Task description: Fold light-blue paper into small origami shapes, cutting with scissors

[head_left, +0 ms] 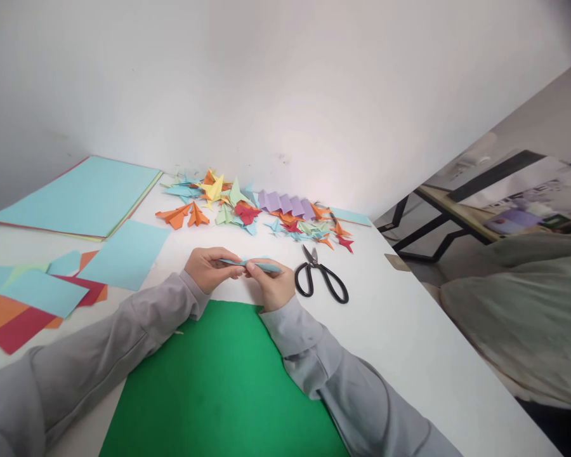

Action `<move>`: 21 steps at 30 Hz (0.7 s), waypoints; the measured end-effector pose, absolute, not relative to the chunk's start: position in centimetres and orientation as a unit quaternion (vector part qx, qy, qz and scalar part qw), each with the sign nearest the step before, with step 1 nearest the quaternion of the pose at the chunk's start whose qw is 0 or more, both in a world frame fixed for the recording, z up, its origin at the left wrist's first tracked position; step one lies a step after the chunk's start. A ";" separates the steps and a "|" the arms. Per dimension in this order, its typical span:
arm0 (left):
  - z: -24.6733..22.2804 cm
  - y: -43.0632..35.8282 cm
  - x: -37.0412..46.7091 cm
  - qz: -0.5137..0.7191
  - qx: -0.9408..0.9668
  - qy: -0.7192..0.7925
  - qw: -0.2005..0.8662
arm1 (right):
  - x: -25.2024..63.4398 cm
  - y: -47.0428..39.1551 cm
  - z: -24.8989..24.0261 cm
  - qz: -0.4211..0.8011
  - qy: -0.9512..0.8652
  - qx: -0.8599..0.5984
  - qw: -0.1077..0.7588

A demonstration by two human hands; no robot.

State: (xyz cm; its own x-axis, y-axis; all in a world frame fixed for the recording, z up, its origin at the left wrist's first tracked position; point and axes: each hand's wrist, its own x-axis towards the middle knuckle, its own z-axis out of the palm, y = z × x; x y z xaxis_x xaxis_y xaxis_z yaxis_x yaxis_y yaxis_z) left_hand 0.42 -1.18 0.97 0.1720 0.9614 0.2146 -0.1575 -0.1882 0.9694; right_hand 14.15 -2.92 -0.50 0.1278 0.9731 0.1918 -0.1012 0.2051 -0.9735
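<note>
Between my two hands is a narrow folded piece of light blue paper point(269, 267), held just beyond the far edge of a green sheet point(219, 381). My left hand point(210, 268) pinches its left end between thumb and fingers. Thumb and fingers of my right hand point(272, 285) are closed on its middle and right part, and a blue tip sticks out past them. To the right of my right hand lie black-handled scissors point(321, 273), blades pointing away from me. Fingers cover some of the folds.
Several small folded paper shapes point(214, 189) and a pleated purple strip point(285, 203) lie along the wall. Large coloured sheets point(80, 197) and loose cut pieces point(42, 292) are on the left. A person's grey-green clothing point(518, 304) shows at right, near another table point(457, 209).
</note>
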 end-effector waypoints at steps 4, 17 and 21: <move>0.5 -1.1 0.5 0.530 0.535 0.374 0.541 | 14.5 -2.5 -1.3 0.491 -0.457 -0.426 0.608; 0.9 -1.0 0.3 0.504 0.548 0.398 0.536 | 13.6 -2.7 -0.5 0.492 -0.410 -0.470 0.608; 1.2 -1.2 0.4 0.505 0.549 0.400 0.532 | 13.4 -2.7 -0.3 0.487 -0.400 -0.483 0.607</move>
State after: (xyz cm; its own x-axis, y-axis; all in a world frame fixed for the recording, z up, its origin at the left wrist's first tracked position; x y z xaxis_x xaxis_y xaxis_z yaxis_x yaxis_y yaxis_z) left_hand 0.42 -1.19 1.22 0.1687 0.9771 0.1296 -0.0975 -0.1143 0.9886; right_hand 13.39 -2.73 -0.34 0.2047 0.9787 0.0155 -0.2054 0.0584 -0.9769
